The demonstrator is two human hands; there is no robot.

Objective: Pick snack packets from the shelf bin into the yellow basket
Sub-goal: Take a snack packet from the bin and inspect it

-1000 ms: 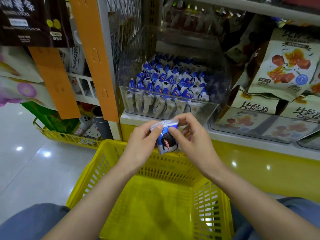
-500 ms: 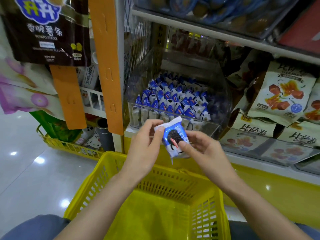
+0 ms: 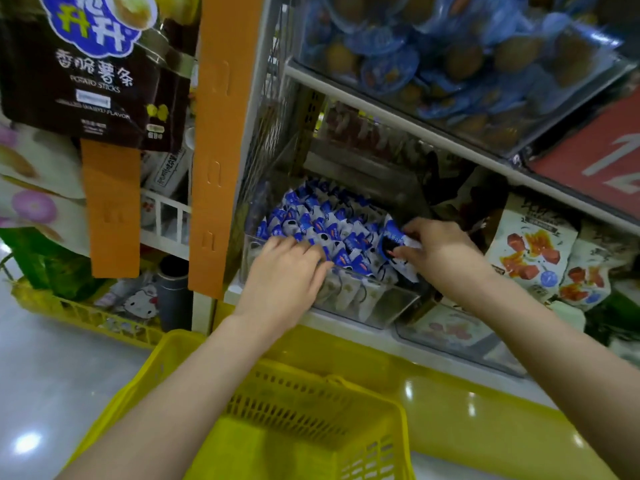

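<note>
Left hand: the left hand (image 3: 287,268) lies over the front left of the bin with its fingers bent down among the packets. The tips are hidden, so I cannot tell whether they grip one.
Right hand: the right hand (image 3: 441,252) is over the bin's right end. Thumb and fingers are pinching the held packet (image 3: 393,239), a blue-and-white sachet printed with a dark round biscuit.
Packets: the blue-and-white snack packets (image 3: 322,220) stand upright in close rows inside the clear plastic bin (image 3: 384,306) on the lower shelf. The held packet is just above the right-hand rows.
Basket: the yellow slotted plastic basket (image 3: 311,410) sits below the shelf edge, between the two forearms.
In the way: both wrists cross the bin's clear front wall. The grey metal upper shelf edge (image 3: 398,114) hangs above the bin. A wire mesh side panel (image 3: 273,116) closes its left side.
Around: a tall orange upright strip (image 3: 221,133) stands left of the mesh. Beyond it hangs a dark potato-sticks bag (image 3: 93,74). White pouches picturing red cubes (image 3: 530,251) lean just right of the right hand. A clear tray of blue-lidded cups (image 3: 450,57) fills the upper shelf. A second yellow basket (image 3: 86,317) sits on the floor at left.
</note>
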